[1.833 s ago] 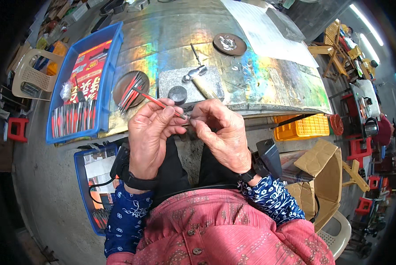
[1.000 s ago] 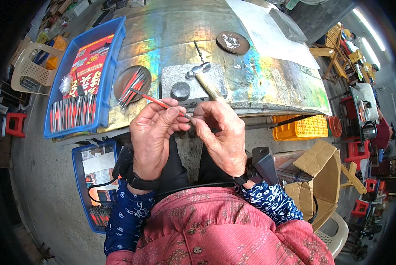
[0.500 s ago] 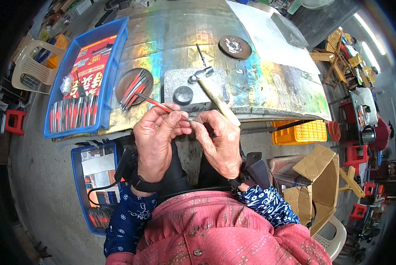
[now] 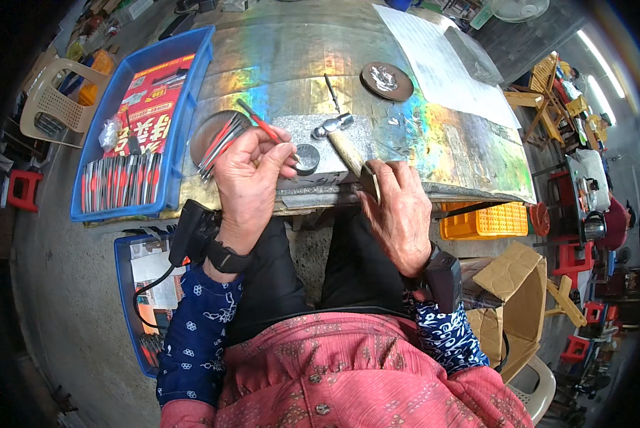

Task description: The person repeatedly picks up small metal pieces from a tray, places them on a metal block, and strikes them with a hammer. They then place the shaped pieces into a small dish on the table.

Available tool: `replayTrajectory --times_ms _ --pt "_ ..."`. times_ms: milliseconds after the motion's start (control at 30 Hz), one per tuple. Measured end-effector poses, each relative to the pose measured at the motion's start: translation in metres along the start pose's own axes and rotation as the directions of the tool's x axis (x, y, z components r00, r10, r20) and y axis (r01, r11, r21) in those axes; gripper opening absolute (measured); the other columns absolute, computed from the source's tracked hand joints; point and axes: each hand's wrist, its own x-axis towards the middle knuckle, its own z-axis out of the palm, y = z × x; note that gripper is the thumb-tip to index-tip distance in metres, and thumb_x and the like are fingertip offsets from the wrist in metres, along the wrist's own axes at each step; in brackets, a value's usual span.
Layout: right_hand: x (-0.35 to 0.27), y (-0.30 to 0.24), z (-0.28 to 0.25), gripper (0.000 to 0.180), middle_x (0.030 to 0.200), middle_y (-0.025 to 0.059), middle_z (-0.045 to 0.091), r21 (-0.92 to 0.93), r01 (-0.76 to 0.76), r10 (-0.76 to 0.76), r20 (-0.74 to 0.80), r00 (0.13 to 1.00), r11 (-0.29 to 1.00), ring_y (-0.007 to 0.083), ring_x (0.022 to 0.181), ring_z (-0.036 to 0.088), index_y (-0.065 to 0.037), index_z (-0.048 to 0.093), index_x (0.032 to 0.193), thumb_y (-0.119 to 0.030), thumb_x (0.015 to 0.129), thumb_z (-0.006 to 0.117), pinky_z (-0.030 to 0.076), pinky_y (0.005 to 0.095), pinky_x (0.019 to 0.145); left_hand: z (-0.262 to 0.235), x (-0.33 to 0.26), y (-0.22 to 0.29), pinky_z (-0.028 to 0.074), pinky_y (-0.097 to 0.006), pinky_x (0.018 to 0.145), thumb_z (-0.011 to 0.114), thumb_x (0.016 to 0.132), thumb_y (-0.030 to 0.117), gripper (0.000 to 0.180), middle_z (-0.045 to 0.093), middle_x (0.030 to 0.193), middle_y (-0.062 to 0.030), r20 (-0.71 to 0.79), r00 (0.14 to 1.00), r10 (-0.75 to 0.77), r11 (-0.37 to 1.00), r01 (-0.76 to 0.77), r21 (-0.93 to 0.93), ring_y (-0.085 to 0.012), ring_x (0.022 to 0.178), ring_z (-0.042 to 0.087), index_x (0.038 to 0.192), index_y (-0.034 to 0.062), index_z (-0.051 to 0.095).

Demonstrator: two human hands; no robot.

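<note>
R hand (image 4: 398, 207) has left the tool's end & gone to the hammer (image 4: 345, 150); L hand (image 4: 250, 180) has come forward w/ the red-handled tool (image 4: 263, 126), now tipped more steeply, over the table's near edge; L thumb & fingertips pinch it around mid-length, far end sticking up past the fingers, near end pointing down by the black disc (image 4: 307, 160), contact w/ disc unclear; R thumb & fingers are closed round the near end of the hammer handle, how tightly can't tell; head lies on the stone block (image 4: 284, 127).

Risks, my guess: L fingers sit close to disc & block, so a stray hammer blow could catch a fingertip; slim shaft could roll or slip in a light pinch, esp. if struck off-centre; disc might skid if hit near its rim; loose tools (image 4: 221, 146) on the brown plate (image 4: 203, 132) are close to L hand, easily knocked by a sleeve or wrist.

Materials: block grey, speckled, flat-topped, square-edged; disc dark, round, squat; hammer has shiny metal head, pale worn wooden-looking handle; tool thin, smooth, red w/ dark ends; table cover (image 4: 284, 57) creased, stained, rainbow sheen; blue bin (image 4: 184, 125) looks like moulded plastic.
</note>
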Motion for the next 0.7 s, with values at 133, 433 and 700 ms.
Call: replayTrajectory --times_ms 133,433,700 --pt "-0.005 0.000 0.004 0.050 0.098 0.0171 0.054 0.044 -0.106 0.102 0.087 0.991 0.993 0.0375 0.089 0.058 -0.005 0.052 0.122 -0.007 0.076 0.071 0.049 0.0428 0.074 0.005 0.004 -0.004 0.054 -0.021 0.061 0.062 0.089 -0.003 0.009 0.066 0.086 -0.0073 -0.030 0.999 0.012 0.995 -0.009 0.098 -0.0100 0.071 0.064 0.098 -0.0046 0.062" --pt "-0.005 0.002 0.010 0.047 0.093 0.0175 0.054 0.067 -0.101 0.095 0.084 0.992 0.993 0.0370 0.085 0.059 -0.004 0.049 0.122 -0.008 0.079 0.069 0.049 0.0449 0.070 0.007 0.003 -0.004 0.053 -0.020 0.060 0.062 0.090 -0.003 0.009 0.066 0.086 -0.0076 -0.024 0.999 0.038 0.992 -0.035 0.118 -0.0094 0.072 0.063 0.098 -0.0044 0.062" --pt "-0.006 0.005 0.014 0.046 0.092 0.0173 0.055 0.092 -0.084 0.078 0.066 0.995 0.992 0.0370 0.086 0.059 -0.003 0.049 0.121 -0.007 0.079 0.067 0.048 0.0448 0.071 0.009 0.003 -0.004 0.053 -0.020 0.060 0.062 0.089 -0.003 0.008 0.066 0.085 -0.0064 -0.027 0.999 0.035 0.989 -0.030 0.143 -0.0086 0.071 0.063 0.098 -0.0033 0.063"
